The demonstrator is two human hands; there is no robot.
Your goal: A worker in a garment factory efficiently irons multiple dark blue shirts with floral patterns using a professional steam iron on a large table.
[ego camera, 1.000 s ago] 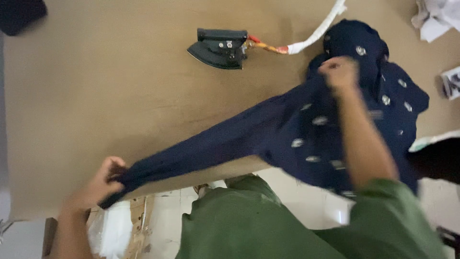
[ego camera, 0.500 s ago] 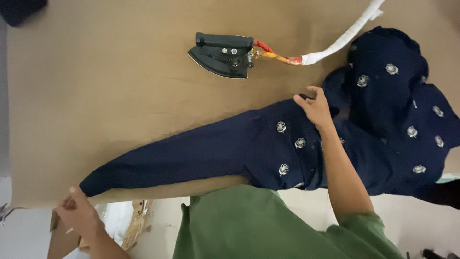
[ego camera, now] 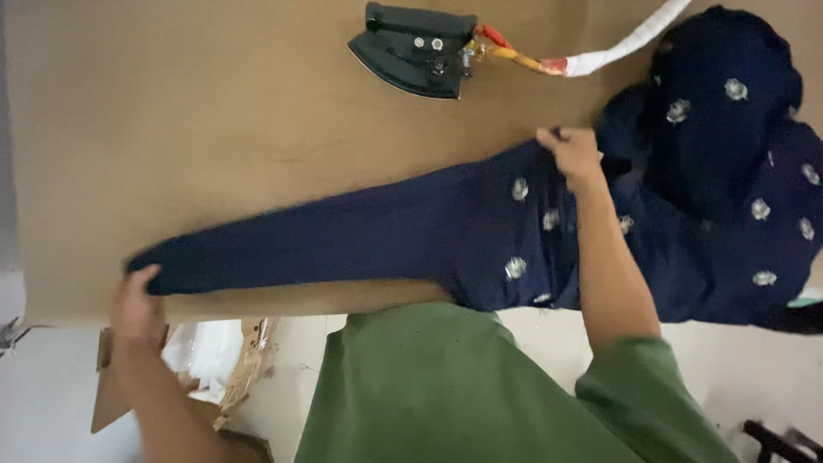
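The left hand [ego camera: 137,304] sits low at eight o'clock, fingers curled closed and its bare forearm running down out of view, while the right hand [ego camera: 570,154] reaches up toward one o'clock, fingers bent in a pinch, from a forearm in a green sleeve.

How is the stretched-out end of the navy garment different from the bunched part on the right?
The stretched end is plain navy, narrow and pulled flat across the table; the bunched part is dotted with pale flower motifs, wide and heaped in folds. The left hand grips the stretched end at the table edge, while the right hand holds cloth beside the bunched part. Both are the same dark navy fabric.
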